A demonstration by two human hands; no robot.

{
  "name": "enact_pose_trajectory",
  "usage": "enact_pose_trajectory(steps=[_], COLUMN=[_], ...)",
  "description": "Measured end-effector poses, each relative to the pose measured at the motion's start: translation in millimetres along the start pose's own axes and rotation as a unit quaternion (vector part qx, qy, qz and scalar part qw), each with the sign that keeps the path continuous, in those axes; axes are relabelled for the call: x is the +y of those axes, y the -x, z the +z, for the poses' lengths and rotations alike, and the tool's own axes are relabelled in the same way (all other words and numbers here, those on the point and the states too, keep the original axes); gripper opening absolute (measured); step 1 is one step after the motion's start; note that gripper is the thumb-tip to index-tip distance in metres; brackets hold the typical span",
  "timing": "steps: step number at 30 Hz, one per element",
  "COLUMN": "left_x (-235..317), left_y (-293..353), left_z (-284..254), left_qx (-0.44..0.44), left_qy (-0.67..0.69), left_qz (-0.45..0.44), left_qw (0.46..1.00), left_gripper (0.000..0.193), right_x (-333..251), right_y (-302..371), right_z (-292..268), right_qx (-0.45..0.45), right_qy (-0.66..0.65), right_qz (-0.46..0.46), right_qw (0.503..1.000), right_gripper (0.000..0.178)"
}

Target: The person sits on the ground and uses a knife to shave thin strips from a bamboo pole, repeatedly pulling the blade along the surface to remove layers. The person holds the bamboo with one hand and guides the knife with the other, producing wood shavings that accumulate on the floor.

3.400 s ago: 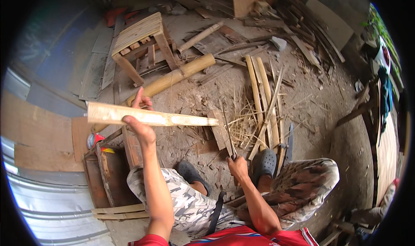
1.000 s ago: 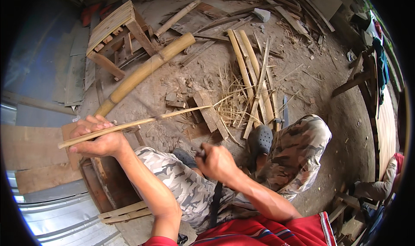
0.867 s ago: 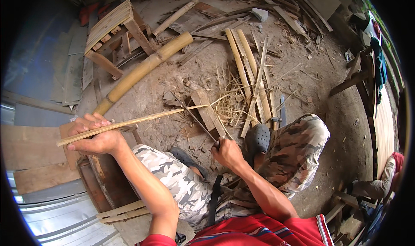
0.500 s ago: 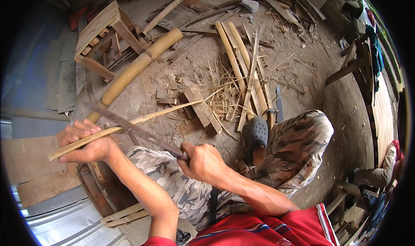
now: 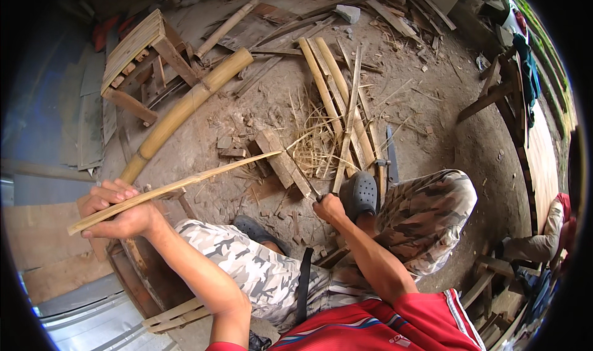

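Observation:
My left hand (image 5: pixel 120 212) is closed around the near end of a long split bamboo strip (image 5: pixel 204 175). The strip slants up to the right, and its far end lies over a wooden block (image 5: pixel 275 158) on the ground. In my right hand (image 5: pixel 329 209) is the handle of a knife, its narrow dark blade (image 5: pixel 300 174) pointing up and left toward the strip's far end. Whether the blade touches the strip I cannot tell. Thin curled bamboo shavings (image 5: pixel 315 142) are heaped just beyond the block.
A thick bamboo pole (image 5: pixel 179 116) lies left of centre, beside a slatted wooden stool (image 5: pixel 139 54). Split bamboo lengths (image 5: pixel 352 104) stretch away beyond my shoe (image 5: pixel 364 193). A hammer (image 5: pixel 382 163) and a flat metal blade (image 5: pixel 391 150) lie near my right knee. Scrap wood is piled at the back.
My right hand has swept the knife from across the strip near my left hand out to the right, near the block. My left hand still holds the strip in about the same place.

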State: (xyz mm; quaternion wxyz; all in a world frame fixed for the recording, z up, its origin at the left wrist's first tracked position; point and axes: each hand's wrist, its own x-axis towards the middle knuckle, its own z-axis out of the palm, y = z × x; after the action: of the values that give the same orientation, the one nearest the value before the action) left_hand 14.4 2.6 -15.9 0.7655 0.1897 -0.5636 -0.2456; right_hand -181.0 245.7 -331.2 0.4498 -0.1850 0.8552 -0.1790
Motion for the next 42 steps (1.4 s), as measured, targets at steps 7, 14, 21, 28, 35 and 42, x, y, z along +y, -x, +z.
enact_pose_trajectory(steps=[7, 14, 21, 28, 35, 42], left_x=[-4.0, -11.0, -2.6, -0.9, -2.8, 1.1], left_y=[-0.5, -1.0, 5.4, 6.6, 6.0, 3.8], left_z=[15.6, 11.4, 9.8, 19.0, 24.3, 19.8], left_qx=[0.031, 0.137, 0.048, 0.075, 0.068, 0.088], left_qy=[-0.016, -0.035, 0.010, -0.012, -0.065, -0.017], left_qz=[-0.002, -0.021, -0.039, -0.036, -0.013, -0.059], left_qw=[0.999, 0.990, 0.998, 0.996, 0.995, 0.994], left_gripper=[0.060, 0.064, 0.064, 0.064, 0.064, 0.064], right_x=[-113.1, -171.9, -75.0, -79.4, -174.5, -76.9], right_y=[123.6, 200.8, 62.7, 76.0, 189.4, 67.6], right_z=[-30.8, -51.9, 12.2, -11.2, -49.7, 11.3], right_qx=[0.024, -0.009, 0.001, -0.017, -0.006, 0.061], right_qy=[-0.121, -0.106, -0.092, -0.060, -0.103, -0.084], right_qz=[-0.310, -0.470, -0.224, -0.206, -0.450, -0.292], right_qw=[0.943, 0.876, 0.970, 0.977, 0.887, 0.951], right_gripper=[0.021, 0.019, 0.019, 0.026, 0.016, 0.022])
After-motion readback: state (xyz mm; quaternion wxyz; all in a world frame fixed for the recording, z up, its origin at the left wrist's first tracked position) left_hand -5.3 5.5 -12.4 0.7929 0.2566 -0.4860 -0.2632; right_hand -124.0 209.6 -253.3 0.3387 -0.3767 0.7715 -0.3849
